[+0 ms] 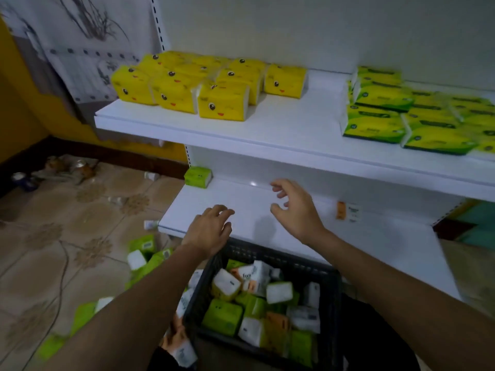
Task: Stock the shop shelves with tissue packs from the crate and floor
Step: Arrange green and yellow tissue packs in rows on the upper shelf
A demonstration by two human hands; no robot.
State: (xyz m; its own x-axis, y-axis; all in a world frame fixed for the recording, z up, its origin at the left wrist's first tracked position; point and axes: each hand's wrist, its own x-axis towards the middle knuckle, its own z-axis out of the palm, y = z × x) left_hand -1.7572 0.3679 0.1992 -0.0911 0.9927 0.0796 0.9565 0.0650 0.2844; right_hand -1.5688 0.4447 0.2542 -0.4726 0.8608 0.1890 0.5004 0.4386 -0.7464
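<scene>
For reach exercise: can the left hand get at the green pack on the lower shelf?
Probably yes: the left hand is empty, and only bare shelf lies between it and the pack.

Crate (332,303) before shelf (375,250) (packs (223,317) inside)

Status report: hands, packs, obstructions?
Left hand and right hand open over white lower shelf. One small green tissue pack shelved; black plastic crate loaded. Nothing blocking.

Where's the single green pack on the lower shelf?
Head view: the green pack sits at the back left corner of the lower shelf, beyond the left hand.
</scene>
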